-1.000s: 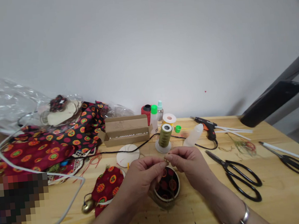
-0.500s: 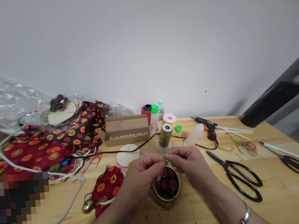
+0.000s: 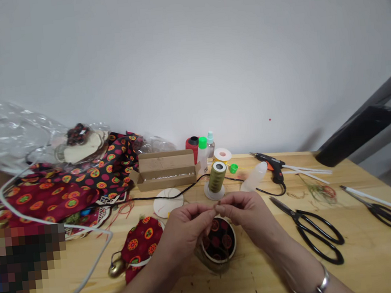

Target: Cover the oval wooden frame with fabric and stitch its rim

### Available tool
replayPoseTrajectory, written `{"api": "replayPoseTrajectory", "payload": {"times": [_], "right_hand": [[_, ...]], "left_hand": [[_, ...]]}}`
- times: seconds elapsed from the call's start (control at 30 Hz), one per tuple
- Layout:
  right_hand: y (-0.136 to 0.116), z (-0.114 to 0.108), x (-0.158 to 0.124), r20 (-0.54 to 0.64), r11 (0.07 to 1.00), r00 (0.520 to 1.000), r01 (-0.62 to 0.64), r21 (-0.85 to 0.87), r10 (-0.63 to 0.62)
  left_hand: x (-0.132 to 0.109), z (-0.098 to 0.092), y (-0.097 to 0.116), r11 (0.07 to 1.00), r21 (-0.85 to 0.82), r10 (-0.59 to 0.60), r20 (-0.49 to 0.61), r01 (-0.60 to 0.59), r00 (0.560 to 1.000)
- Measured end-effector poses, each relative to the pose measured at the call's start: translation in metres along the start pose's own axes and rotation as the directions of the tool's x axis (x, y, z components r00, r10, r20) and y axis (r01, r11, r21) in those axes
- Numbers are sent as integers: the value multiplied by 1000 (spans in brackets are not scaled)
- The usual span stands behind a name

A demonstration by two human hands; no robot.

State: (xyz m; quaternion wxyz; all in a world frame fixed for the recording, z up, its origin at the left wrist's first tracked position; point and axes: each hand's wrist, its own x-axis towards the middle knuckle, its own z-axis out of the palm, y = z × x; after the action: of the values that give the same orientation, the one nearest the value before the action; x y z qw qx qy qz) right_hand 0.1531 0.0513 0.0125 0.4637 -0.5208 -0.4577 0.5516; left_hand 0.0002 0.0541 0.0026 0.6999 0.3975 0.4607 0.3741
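My left hand [image 3: 192, 224] and my right hand [image 3: 247, 212] meet fingertip to fingertip, both closed in a pinch. Whatever lies between the fingers is too small to make out. Just below them stands a round container [image 3: 209, 264] with a pale rim, and dark cloth with red circles shows inside it. Behind the fingers is a cone of olive-green thread [image 3: 216, 179]. Left of my left wrist lies a round piece of dark red flowered cloth [image 3: 140, 242] with a brass bell [image 3: 116, 267] beside it.
Black-handled scissors [image 3: 309, 232] lie to the right, with smaller scissors [image 3: 382, 214] farther out. At the back are a glue gun [image 3: 270, 165], a white bottle [image 3: 255, 177] and an open cardboard box [image 3: 167, 181]. Patterned fabric [image 3: 59, 199] is heaped at left.
The fingers of both hands have shifted very slightly and stay pinched together over the container. The whole view has moved a little; nothing else visibly differs.
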Motion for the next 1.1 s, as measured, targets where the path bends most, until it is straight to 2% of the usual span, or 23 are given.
{"api": "replayPoseTrajectory", "payload": {"times": [0.17, 0.3, 0.43, 0.63, 0.77, 1.1], "right_hand": [[-1, -1, -1, 24, 998, 999, -42, 54, 40], [-2, -1, -2, 66, 996, 996, -57, 66, 53], [-2, -1, -2, 89, 999, 995, -37, 2, 37], [-2, -2, -1, 49, 990, 998, 56, -133, -50], [-2, -2, -1, 38, 987, 997, 75, -144, -70], [-4, -1, -2, 22, 988, 998, 56, -147, -53]], "left_hand": [[-1, 2, 3, 1000, 16, -18, 22, 17, 1000], [-3, 3, 5, 996, 88, 15, 39, -19, 999], [-4, 3, 5, 993, 115, 22, 27, -25, 999], [-3, 3, 3, 993, 119, 20, 15, -22, 1000], [-3, 2, 0, 995, 88, 37, 27, -39, 999], [-4, 2, 0, 998, -65, 0, 149, 10, 989]]}}
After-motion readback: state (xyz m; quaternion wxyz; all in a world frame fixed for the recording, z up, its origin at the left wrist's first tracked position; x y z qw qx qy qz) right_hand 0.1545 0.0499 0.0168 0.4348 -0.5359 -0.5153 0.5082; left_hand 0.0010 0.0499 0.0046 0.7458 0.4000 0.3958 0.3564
